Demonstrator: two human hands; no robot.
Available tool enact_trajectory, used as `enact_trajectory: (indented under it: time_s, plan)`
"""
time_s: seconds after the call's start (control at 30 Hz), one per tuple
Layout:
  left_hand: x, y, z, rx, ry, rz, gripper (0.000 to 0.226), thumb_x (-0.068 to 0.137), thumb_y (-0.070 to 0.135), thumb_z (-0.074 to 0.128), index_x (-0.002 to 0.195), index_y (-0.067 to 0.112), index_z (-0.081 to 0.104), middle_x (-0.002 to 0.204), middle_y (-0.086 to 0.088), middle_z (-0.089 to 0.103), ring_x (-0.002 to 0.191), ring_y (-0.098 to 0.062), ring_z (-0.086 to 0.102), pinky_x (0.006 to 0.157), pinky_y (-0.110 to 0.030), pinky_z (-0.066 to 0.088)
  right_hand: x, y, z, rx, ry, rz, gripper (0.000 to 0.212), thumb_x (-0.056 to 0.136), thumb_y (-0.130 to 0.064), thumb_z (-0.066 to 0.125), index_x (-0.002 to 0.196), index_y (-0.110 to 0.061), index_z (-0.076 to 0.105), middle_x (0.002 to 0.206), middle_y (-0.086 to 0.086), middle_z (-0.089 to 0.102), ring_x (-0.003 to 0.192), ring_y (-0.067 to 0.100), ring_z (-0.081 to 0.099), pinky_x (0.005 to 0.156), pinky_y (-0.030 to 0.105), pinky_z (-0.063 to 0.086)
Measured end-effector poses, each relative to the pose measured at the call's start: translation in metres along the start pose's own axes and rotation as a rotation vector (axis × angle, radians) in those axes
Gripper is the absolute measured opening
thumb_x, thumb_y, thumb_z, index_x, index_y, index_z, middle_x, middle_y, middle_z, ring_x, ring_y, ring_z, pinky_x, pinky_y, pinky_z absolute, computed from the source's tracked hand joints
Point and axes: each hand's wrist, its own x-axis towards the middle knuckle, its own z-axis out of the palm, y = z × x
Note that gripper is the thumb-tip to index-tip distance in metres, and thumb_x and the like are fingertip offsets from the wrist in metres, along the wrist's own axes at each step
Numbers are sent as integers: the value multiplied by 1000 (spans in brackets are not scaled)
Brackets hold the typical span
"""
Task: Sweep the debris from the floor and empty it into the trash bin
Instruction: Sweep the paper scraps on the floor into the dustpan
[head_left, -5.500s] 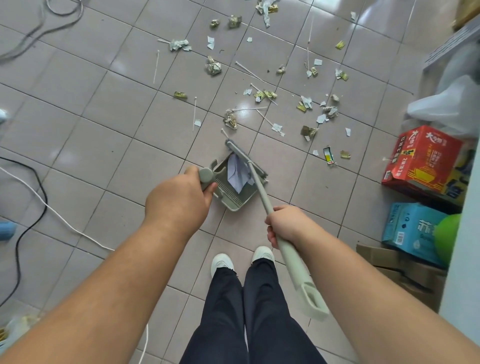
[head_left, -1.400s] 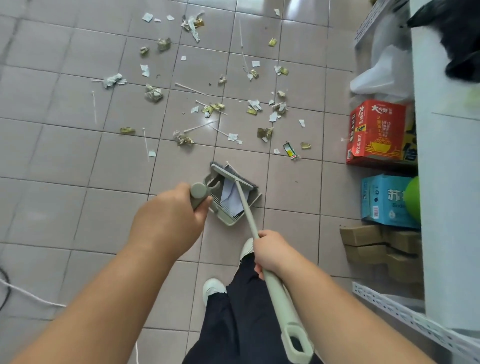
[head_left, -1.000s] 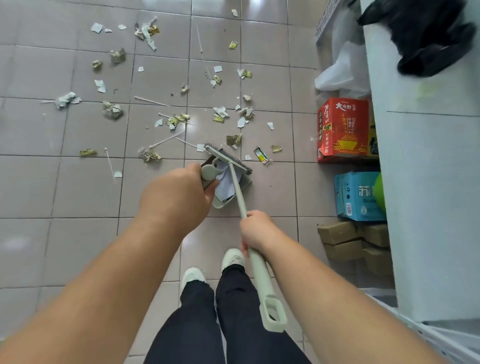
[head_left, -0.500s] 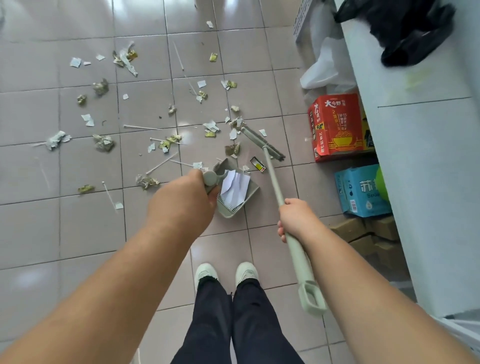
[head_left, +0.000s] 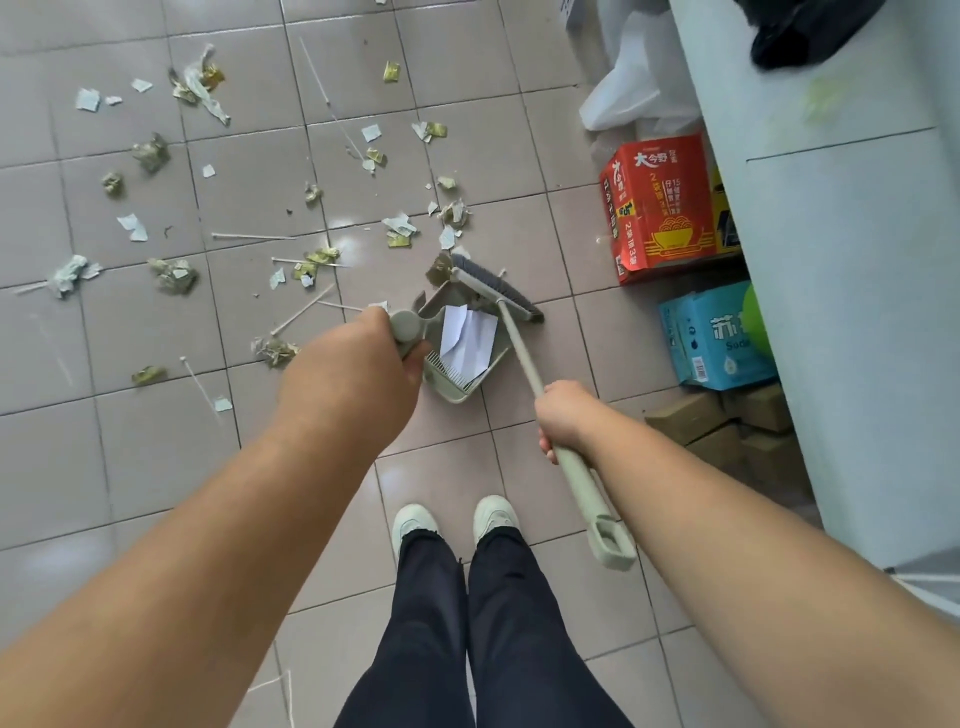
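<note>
My left hand (head_left: 358, 369) grips the handle of a pale green dustpan (head_left: 451, 387) that rests on the tiled floor with a white sheet of paper (head_left: 467, 340) inside it. My right hand (head_left: 563, 415) is closed around the shaft of a pale green broom (head_left: 524, 358). The broom's grey-bristled head (head_left: 493, 288) lies across the pan's far mouth. Scraps of paper, crumpled wrappers (head_left: 171, 273) and thin sticks (head_left: 252, 236) are scattered over the tiles beyond and left of the pan. No trash bin is in view.
A red carton (head_left: 660, 208) and a blue carton (head_left: 711, 338) stand at the right against a pale cabinet (head_left: 841, 260). Brown boxes (head_left: 717, 431) sit below them, a white plastic bag (head_left: 628, 88) lies further back. My feet (head_left: 454, 519) are just behind the pan.
The broom head has been drawn back from the floor beyond the pan to the pan's mouth. The dustpan and my left hand have stayed in about the same spot.
</note>
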Motion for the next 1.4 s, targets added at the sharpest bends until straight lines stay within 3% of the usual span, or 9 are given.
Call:
enact_trajectory:
  time_s: [0.2,0.4,0.57,0.67,0.8,0.87,0.93,1.07,1.4]
  plan:
    - [2,-7,-1,-4,31,27,32,93,46,43,90,14,40,69,0,41,67,-27,41,57,-30,32,-33,19,-31,185,65,-17,44,95,-8,32,136,-23,44,62,9,46,38,14,40,33,12,37]
    - [-7,-18,-4,-10,8,-34,32,93,46,41,87,15,35,61,4,33,67,-27,40,56,-30,30,-14,-11,-34,182,176,-100,45,96,-8,29,137,-20,41,65,9,46,45,16,43,31,14,39]
    - [-16,-39,-7,-4,37,-128,35,92,49,42,87,15,39,62,3,34,69,-28,41,59,-31,31,29,-59,-11,60,76,-32,30,96,-3,26,117,-2,47,60,11,46,48,20,44,40,24,42]
    - [-16,-50,-7,-6,49,-188,36,91,49,44,93,13,46,71,-2,43,71,-29,42,61,-33,35,34,-61,10,-65,48,-89,29,98,-6,34,121,-5,52,67,7,48,54,17,49,45,23,43]
    - [-15,-55,-7,-22,58,-197,38,91,47,45,94,9,48,76,-7,48,71,-29,42,61,-33,36,12,-40,35,-206,38,-89,30,97,-5,39,115,-4,63,93,9,72,65,16,68,47,19,46]
    - [-16,-58,-7,-40,55,-196,38,91,46,46,94,8,50,75,-6,46,71,-29,43,62,-33,36,6,-18,39,-48,5,-31,34,97,-6,37,124,-1,56,77,8,64,42,14,57,38,16,43]
    - [-17,-60,-7,-57,50,-205,38,90,46,47,95,8,50,71,-4,42,72,-30,43,62,-33,38,-13,-4,36,-43,-19,-9,38,96,-6,31,131,-7,47,64,9,48,37,17,47,37,18,40]
    - [-20,-61,-5,-70,27,-206,38,90,48,45,93,11,48,73,-5,46,72,-30,44,62,-33,38,-49,7,13,59,-53,32,45,95,-7,30,134,-25,44,61,7,44,23,9,39,33,11,36]
    - [-36,-75,2,-100,73,-216,39,91,46,43,100,9,51,82,-12,59,73,-34,50,62,-35,43,-21,-45,16,38,67,-119,43,95,-5,28,133,-15,44,62,10,45,43,17,42,36,14,39]
